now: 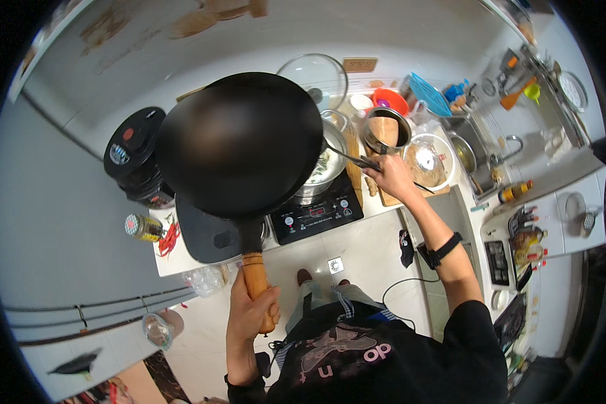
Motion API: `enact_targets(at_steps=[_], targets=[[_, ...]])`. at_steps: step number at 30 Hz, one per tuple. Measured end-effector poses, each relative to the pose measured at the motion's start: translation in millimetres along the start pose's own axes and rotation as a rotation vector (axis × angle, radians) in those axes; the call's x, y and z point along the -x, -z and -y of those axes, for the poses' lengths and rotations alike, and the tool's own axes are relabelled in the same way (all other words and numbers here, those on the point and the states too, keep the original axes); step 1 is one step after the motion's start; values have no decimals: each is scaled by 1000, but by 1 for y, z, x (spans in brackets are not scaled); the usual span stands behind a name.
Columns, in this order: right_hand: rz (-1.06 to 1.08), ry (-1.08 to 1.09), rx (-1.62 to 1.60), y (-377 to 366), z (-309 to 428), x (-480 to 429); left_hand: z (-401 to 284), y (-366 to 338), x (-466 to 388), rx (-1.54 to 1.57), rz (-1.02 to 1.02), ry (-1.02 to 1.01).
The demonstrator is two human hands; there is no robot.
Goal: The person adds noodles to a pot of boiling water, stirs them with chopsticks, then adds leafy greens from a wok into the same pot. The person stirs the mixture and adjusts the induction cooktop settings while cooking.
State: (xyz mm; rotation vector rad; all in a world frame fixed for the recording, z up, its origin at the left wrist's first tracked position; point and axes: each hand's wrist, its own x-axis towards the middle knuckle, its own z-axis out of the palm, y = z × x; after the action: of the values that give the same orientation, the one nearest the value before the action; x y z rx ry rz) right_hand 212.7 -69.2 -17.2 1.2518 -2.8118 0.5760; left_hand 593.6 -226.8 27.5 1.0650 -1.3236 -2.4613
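Observation:
My left hand grips the wooden handle of a large black wok. The wok is lifted above the counter and covers much of the stove area. In my right hand is a long cooking utensil with a dark handle; its head is hidden behind the wok's right edge. Partly covered by the wok, a metal pot holding pale liquid and green leaves stands on a black induction cooker. A glass lid leans against the wall behind the pot.
A black lidded appliance, a jar and red chilies sit at left. At right are a metal container, a white bowl, a ginger piece, a red bowl and a sink.

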Motion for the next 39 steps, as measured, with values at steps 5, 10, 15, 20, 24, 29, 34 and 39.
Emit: enact_targets(at_steps=[5,10,15,20,24,29,34,39], targets=[[-15,123,284,-27,-2,-4,-9,-7,2,29,-49,-12],[-32,359,427,-45,11,11,-16,-20,7,-13,-104,-75],[10,299,264,-35,7,26,-18,-35,13,-11,-51,-96],[-81,51,-129,-9,-24,72,-10,-61,23,-71,21,-31],[-200,-286,-374,9,-72,139,6,-91,32,-120,142,43],[-141,-648,-361,12,-148,265,38,-141,46,-218,328,195],[-18,-845,-309,5,-194,415,76,-228,71,-462,498,338],[-39,-1104,-406,-4,-216,555,130,-326,75,-724,794,523]])
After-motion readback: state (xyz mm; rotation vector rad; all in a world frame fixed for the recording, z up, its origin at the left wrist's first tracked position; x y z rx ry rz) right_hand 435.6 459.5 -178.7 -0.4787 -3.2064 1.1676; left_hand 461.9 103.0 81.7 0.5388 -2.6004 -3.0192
